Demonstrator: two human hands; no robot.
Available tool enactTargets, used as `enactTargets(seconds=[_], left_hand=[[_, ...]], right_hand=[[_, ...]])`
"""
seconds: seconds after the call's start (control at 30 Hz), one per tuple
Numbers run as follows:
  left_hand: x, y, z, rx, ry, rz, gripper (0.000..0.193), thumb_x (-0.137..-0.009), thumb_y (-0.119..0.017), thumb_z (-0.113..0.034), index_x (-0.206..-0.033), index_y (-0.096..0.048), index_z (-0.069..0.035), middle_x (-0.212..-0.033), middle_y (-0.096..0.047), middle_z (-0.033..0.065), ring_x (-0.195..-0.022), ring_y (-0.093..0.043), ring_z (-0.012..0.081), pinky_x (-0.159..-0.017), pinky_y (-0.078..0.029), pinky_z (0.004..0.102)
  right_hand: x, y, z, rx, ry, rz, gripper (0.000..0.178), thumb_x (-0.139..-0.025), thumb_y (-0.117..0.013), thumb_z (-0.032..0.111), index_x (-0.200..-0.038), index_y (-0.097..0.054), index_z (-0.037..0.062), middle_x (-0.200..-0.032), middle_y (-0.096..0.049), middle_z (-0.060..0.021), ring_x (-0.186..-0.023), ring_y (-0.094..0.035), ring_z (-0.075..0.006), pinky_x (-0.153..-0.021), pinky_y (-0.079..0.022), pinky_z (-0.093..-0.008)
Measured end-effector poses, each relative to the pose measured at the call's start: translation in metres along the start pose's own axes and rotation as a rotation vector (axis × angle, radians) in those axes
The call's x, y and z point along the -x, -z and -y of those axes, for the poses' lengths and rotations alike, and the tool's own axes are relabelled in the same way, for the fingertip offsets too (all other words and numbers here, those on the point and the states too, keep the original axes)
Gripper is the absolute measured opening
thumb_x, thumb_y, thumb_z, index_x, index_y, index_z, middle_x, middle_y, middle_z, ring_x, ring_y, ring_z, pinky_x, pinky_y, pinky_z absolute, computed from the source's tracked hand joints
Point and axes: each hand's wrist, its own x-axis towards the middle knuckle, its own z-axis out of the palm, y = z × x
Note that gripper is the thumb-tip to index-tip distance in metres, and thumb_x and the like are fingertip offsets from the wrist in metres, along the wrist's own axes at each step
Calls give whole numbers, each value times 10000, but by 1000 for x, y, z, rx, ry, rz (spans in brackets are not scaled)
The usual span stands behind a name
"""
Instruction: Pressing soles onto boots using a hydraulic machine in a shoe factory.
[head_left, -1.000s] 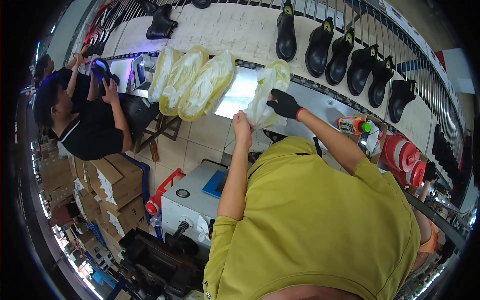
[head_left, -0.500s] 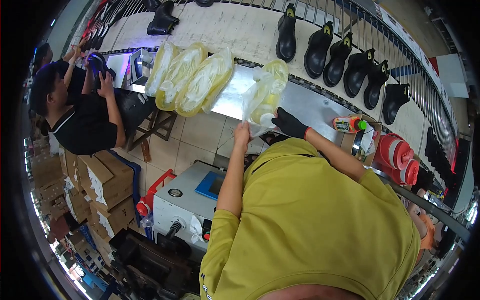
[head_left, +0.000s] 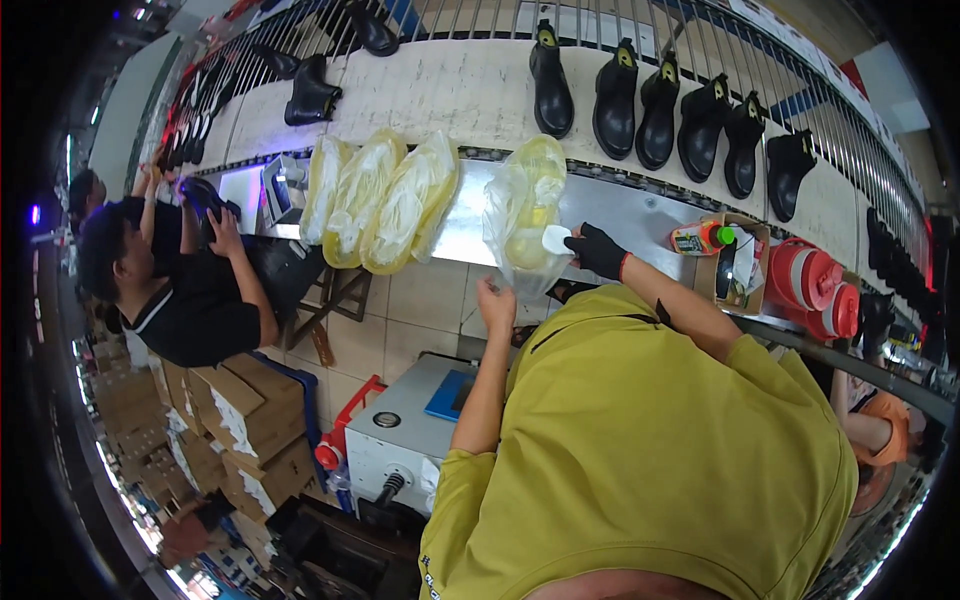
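Observation:
Before me, a pair of translucent yellow shoe soles (head_left: 532, 163) lies on the metal bench, partly wrapped in a clear plastic bag (head_left: 497, 215). My bare left hand (head_left: 497, 303) has its fingers curled at the near edge of the bag, apparently pinching the film. My right hand (head_left: 598, 252), in a black glove, is closed with its fingertips on a small white rounded piece (head_left: 557, 240) at the near end of the soles. What the piece is I cannot tell. Left of these lie several more yellow soles (head_left: 375, 205) in clear plastic.
Black ankle boots (head_left: 613, 110) stand on the pale conveyor (head_left: 450, 80) beyond the bench. Right are a bottle with a green cap (head_left: 700, 237), an open carton (head_left: 755, 290) and red-and-white jugs (head_left: 805, 280). A co-worker (head_left: 180, 270) sits left, holding a boot. A grey machine (head_left: 400, 415) stands near my left arm.
My view has shifted, so the bench sits lower in the picture. My left hand has drawn nearer to me, and my gloved hand now touches the white piece more plainly.

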Motion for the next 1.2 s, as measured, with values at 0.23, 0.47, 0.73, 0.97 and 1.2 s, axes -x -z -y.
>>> enactTargets(seconds=[0.23,0.47,0.73,0.97,1.2], left_hand=[[-35,-17,-68,-36,-557,-9,409,-973,-535,-261,-1271,-520,19,-1105,-629,210,-992,-614,326,-856,-486,393],[-52,-11,-35,-68,-266,50,539,-923,-602,-498,-1101,-603,11,-808,-660,149,-743,-630,256,-705,-504,378],[-37,-28,-74,-600,-480,-134,570,-809,-710,-417,-1123,-588,44,-903,-658,224,-846,-647,375,-793,-510,443],[-82,-56,-89,-525,-332,189,622,-861,-635,-355,-1295,-500,69,-1280,-555,317,-1192,-559,410,-990,-452,430],[-61,-73,-60,87,-109,269,698,-866,-655,-453,-1264,-446,82,-1163,-615,223,-999,-619,334,-862,-490,426]], right_hand=[[22,44,-43,964,370,-392,236,-858,-596,146,-1048,-474,76,-900,-645,-221,-886,-627,-442,-748,-480,-495],[18,55,-59,1048,434,-469,399,-851,-632,156,-1225,-536,56,-996,-654,-193,-920,-634,-359,-739,-503,-463],[70,35,-7,876,538,-946,193,-864,-631,168,-996,-521,79,-919,-611,-164,-864,-603,-384,-738,-472,-486],[50,12,26,46,215,-226,275,-921,-639,315,-989,-465,112,-712,-470,-22,-522,-444,-126,-454,-411,-300],[9,8,3,406,392,-292,324,-955,-577,290,-1139,-510,33,-909,-558,-50,-760,-524,-124,-578,-498,-329]])
